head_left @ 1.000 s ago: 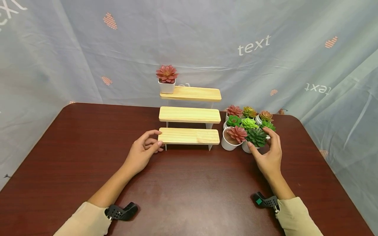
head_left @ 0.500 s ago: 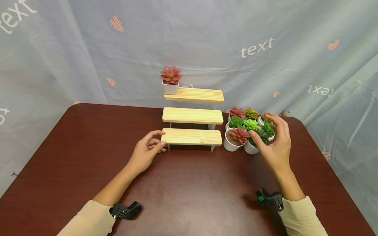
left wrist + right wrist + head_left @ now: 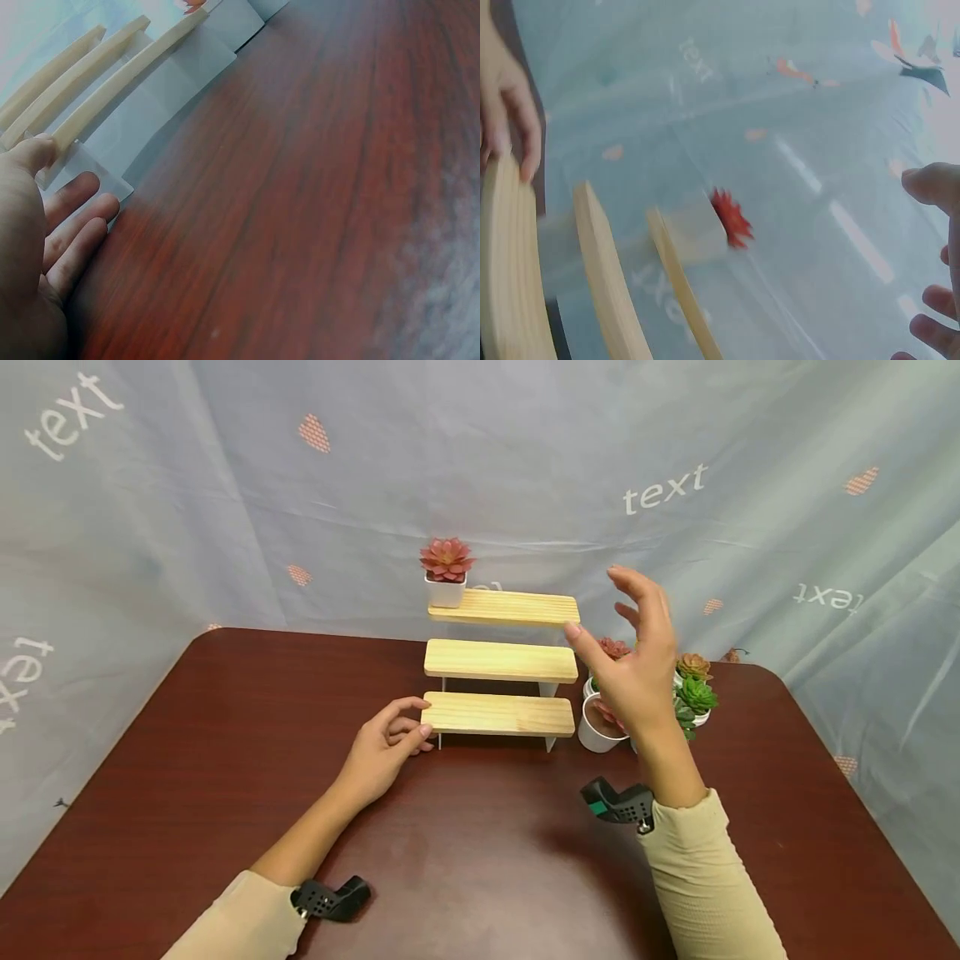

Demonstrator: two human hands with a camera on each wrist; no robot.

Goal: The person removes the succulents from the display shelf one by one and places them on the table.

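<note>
A three-tier display stand (image 3: 498,713) with pale wooden shelves stands at the back middle of the table. My left hand (image 3: 382,752) pinches the left end of its lowest shelf between thumb and index finger; the left wrist view shows the other fingers (image 3: 79,247) beside the stand's leg. On the left of the top shelf sits a red potted succulent (image 3: 446,572) in a square white pot. My right hand (image 3: 637,660) is raised right of the stand, fingers spread and bent, holding nothing. It partly hides a group of potted succulents.
Several potted succulents cluster right of the stand, among them a green one (image 3: 697,693), an orange-brown one (image 3: 693,665) and a white round pot (image 3: 600,735). A pale curtain (image 3: 360,468) hangs behind the dark wooden table (image 3: 480,860).
My right hand has left the succulent cluster, rising and moving left toward the stand, holding nothing. The left hand stays at the lowest shelf. The head view has shifted slightly.
</note>
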